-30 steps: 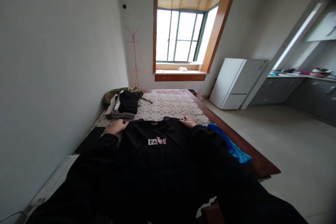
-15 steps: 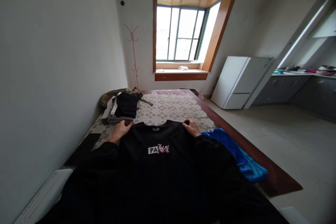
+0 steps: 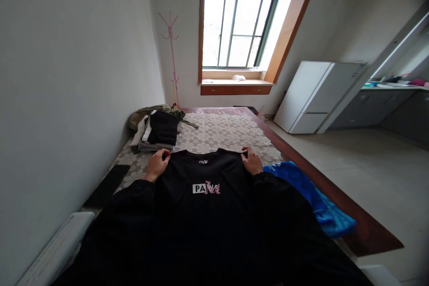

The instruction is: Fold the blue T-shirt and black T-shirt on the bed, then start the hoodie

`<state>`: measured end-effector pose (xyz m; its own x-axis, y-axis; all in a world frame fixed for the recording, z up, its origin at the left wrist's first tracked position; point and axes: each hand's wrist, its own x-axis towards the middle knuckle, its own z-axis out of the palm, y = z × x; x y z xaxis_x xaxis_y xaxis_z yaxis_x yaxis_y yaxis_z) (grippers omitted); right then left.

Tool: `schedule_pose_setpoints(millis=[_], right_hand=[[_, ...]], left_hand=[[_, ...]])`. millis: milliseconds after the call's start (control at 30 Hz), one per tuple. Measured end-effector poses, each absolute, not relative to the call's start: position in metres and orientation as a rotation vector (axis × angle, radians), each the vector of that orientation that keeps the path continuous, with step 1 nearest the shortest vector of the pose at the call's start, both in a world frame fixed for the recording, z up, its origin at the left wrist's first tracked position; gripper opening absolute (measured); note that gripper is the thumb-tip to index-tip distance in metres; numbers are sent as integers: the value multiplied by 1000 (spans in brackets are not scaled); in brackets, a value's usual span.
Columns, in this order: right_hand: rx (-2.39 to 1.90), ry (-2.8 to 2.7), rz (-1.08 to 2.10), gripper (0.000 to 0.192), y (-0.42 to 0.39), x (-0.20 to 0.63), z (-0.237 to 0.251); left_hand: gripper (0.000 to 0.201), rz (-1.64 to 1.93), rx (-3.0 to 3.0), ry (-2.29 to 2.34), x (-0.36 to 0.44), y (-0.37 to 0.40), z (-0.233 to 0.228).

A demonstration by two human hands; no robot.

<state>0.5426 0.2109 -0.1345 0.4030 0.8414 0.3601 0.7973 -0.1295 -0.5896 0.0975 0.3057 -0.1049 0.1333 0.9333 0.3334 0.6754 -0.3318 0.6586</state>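
Note:
A black T-shirt (image 3: 204,201) with a white and pink chest print lies flat, front up, on the lace-covered table (image 3: 217,132). My left hand (image 3: 158,164) pinches the shirt's left shoulder near the collar. At the opposite shoulder, my right hand (image 3: 252,161) grips the fabric the same way. Both my arms are in black sleeves that blend with the shirt. A blue cloth (image 3: 311,199) lies just right of the shirt, beside my right forearm.
A stack of folded dark and pale clothes (image 3: 157,130) sits at the table's far left by the wall. A dark flat object (image 3: 107,178) lies at the left edge. A white fridge (image 3: 315,96), a window and a pink coat stand (image 3: 171,53) are beyond.
Both hands slid a little toward me and closed on the shirt's shoulders. The camera tilted and moved, so the window sits higher in view.

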Motion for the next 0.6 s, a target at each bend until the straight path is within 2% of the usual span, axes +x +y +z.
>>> schedule_pose_setpoints(millis=[233, 400, 600], right_hand=[[-1818, -1374, 29, 32, 211, 545, -132], [-1719, -1541, 123, 32, 210, 554, -127], [-1647, -1763, 151, 44, 206, 563, -123]], left_hand=[[27, 1020, 1992, 1435, 84, 311, -102], [26, 798, 2146, 1285, 63, 313, -96], [21, 606, 2382, 1441, 50, 316, -98]])
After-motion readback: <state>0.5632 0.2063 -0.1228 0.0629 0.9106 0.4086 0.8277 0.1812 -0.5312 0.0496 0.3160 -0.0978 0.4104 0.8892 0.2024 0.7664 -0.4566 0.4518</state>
